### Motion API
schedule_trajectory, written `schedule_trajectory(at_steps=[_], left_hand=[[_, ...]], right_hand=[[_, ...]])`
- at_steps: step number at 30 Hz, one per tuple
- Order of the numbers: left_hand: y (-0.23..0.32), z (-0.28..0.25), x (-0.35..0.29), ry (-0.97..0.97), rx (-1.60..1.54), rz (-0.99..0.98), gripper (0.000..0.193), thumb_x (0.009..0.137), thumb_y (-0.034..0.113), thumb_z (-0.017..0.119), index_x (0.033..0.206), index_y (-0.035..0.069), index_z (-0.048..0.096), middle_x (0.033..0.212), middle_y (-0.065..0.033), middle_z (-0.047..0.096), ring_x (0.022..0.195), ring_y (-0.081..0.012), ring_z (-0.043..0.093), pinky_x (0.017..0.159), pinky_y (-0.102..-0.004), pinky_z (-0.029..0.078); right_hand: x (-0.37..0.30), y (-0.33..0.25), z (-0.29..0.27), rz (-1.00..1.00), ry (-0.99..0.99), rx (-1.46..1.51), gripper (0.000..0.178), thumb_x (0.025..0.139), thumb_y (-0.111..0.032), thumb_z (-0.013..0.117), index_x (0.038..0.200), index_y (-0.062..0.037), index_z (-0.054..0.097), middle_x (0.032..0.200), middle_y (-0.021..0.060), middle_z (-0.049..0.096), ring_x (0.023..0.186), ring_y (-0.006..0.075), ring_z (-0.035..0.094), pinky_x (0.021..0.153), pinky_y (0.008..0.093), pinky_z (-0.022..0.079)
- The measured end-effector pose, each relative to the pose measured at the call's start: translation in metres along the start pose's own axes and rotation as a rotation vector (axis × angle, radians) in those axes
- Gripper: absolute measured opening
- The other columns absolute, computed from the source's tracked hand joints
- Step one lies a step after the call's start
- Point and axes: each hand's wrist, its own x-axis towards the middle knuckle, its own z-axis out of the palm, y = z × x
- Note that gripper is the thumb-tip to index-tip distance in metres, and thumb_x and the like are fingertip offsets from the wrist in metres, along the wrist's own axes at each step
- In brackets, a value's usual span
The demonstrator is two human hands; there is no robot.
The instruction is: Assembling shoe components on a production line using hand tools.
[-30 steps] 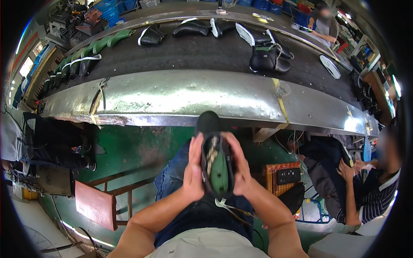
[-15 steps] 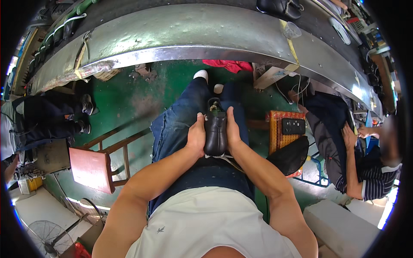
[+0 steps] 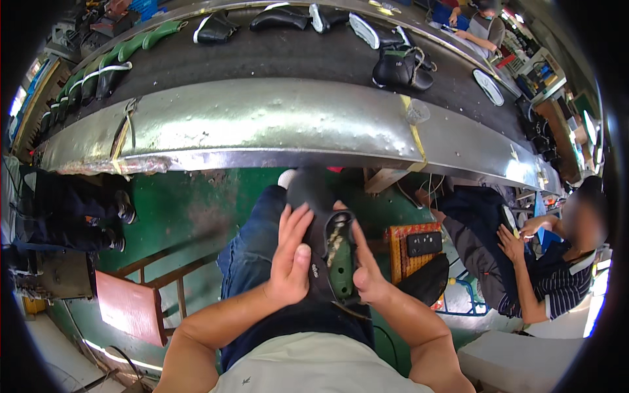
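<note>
With clock directions taken from the black shoe (image 3: 320, 242), twelve being straight ahead, one such shoe is held in mid-air above the lap, its toe tilted toward eleven and blurred, its sole turned out of sight. One green last (image 3: 346, 278) is seen inside the opening, pierced by two visible holes. The shoe is pressed between the two hands: the left hand (image 3: 289, 265) is laid along its nine o'clock side, fingers slightly parted and thumb raised; the right hand (image 3: 369, 272) is set against its three o'clock side, most of its fingers concealed by the shoe. One white shoe (image 3: 286, 177) is partly covered by the toe.

One stool (image 3: 129, 308) is placed between eight and nine o'clock. At three, one woven seat (image 3: 403, 259) is topped by a black flat object (image 3: 424, 244). Beyond it sits one co-worker (image 3: 560, 281), by whose hands a small piece, hard to identify, is worked. At nine, a second person (image 3: 69, 206) is cut off by the rim.

At twelve, the surface (image 3: 242, 124) is reached. On it, one clear cup (image 3: 417, 111) and one white sole (image 3: 488, 87) are set toward one o'clock, near a cluster of black shoes (image 3: 401, 71) whose overlap prevents counting. At ten, a row of lasts and shoes (image 3: 113, 78) is likewise overlapped. Farthest, a third person (image 3: 483, 36) is partly cut off at one.
</note>
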Motion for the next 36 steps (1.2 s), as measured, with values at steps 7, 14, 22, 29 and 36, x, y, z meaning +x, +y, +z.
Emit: schedule_trajectory(at_steps=[7,14,22,29,36], left_hand=[[-0.044,-0.002,0.169,0.001,-0.585,-0.304,0.070,0.112,0.051,0.025,0.150,-0.004,0.045,0.148,-0.0163,0.053,0.135,-0.0256,0.052,0.115,-0.0373,0.039],[-0.062,0.019,0.158,-0.035,-0.075,-0.007,0.110,0.080,0.022,0.088,0.158,-0.006,0.015,0.149,-0.0213,0.047,0.137,-0.0300,0.049,0.114,-0.0407,0.039],[-0.092,0.035,0.245,-0.071,0.193,0.023,0.093,0.080,0.020,0.087,0.153,0.002,0.033,0.143,-0.0191,0.050,0.133,-0.0340,0.050,0.112,-0.0442,0.041],[-0.148,0.076,0.429,-0.275,-0.292,-0.348,0.079,0.074,0.007,0.087,0.142,-0.001,0.049,0.130,-0.0138,0.064,0.120,-0.0238,0.061,0.106,-0.0361,0.046],[-0.144,0.051,0.518,-0.590,0.073,-0.282,0.073,0.071,0.013,0.091,0.136,0.002,0.059,0.126,-0.0110,0.068,0.116,-0.0228,0.063,0.104,-0.0354,0.048]], right_hand=[[0.170,-0.002,-0.073,-0.645,0.203,-0.703,0.090,0.104,-0.056,0.045,0.160,0.0055,0.010,0.168,0.0262,0.011,0.157,0.0355,0.009,0.126,0.0428,0.010],[0.184,-0.014,-0.123,-0.395,0.019,-0.663,0.070,0.109,-0.035,0.042,0.158,0.0071,0.017,0.167,0.0292,0.012,0.156,0.0415,0.014,0.126,0.0436,0.016],[0.225,-0.058,-0.246,-0.289,0.132,-1.657,0.043,0.093,-0.020,0.062,0.130,0.0024,0.059,0.143,0.0236,0.053,0.136,0.0420,0.047,0.110,0.0543,0.037],[0.234,-0.055,-0.262,-0.248,0.141,-1.701,0.061,0.088,-0.036,0.066,0.135,0.0008,0.054,0.145,0.0213,0.049,0.140,0.0401,0.040,0.114,0.0582,0.029],[0.233,-0.060,-0.262,-0.218,0.151,-1.692,0.062,0.085,-0.035,0.068,0.134,0.0009,0.055,0.144,0.0202,0.049,0.140,0.0404,0.039,0.115,0.0580,0.027]])
